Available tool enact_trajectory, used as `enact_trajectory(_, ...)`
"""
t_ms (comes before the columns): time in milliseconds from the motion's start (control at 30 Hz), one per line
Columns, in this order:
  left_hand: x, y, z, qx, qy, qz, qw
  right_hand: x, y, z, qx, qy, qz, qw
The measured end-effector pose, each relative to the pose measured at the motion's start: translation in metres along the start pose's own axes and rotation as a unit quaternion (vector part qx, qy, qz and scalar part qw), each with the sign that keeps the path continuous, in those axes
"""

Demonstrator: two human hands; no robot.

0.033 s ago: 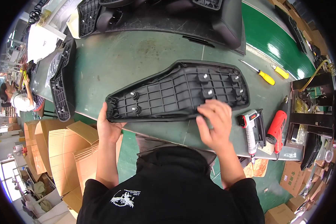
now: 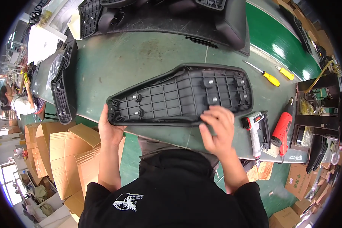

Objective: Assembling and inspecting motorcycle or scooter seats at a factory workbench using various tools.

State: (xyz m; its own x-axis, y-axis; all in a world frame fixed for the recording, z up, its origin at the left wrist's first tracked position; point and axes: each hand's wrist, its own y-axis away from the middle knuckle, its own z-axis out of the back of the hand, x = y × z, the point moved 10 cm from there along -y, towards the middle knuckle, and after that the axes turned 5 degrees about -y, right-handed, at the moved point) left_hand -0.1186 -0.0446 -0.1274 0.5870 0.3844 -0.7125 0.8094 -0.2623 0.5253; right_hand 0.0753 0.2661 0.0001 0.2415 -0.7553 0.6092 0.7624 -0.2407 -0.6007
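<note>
A black motorcycle seat (image 2: 167, 97) lies underside up at the near side of the workbench, its ribbed plastic base and several metal bolts showing. Around its narrow left end my left hand (image 2: 111, 129) is closed, thumb up along the end and the other fingers hidden beneath. My right hand (image 2: 219, 129) is at the near edge by the wider part, fingers bent over the rim and the thumb against the outer side. To the right of that hand lie a silver and black staple gun (image 2: 257, 131) and a red heat gun (image 2: 283, 127).
A yellow-handled screwdriver (image 2: 270, 79) and a yellow-handled cutter (image 2: 286, 73) lie at the right. Another black seat (image 2: 62, 91) stands at the left, with more black seats (image 2: 231, 26) along the far side. Cardboard boxes (image 2: 66, 152) are below left. A person (image 2: 22, 99) sits far left.
The wider right part of the seat has tipped slightly toward me, and my right hand has come a little nearer with it. My left hand keeps its hold.
</note>
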Motion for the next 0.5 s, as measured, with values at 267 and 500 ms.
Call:
enact_trajectory(267, -0.028, -0.005, -0.007, 0.068, 0.090, -0.143, 0.983, -0.004, 0.053, -0.005, 0.038, -0.024, -0.040, 0.998)
enact_trajectory(500, -0.062, 0.021, -0.042, 0.313, 0.053, -0.266, 0.910, -0.001, 0.102, -0.023, 0.069, -0.020, -0.079, 0.994)
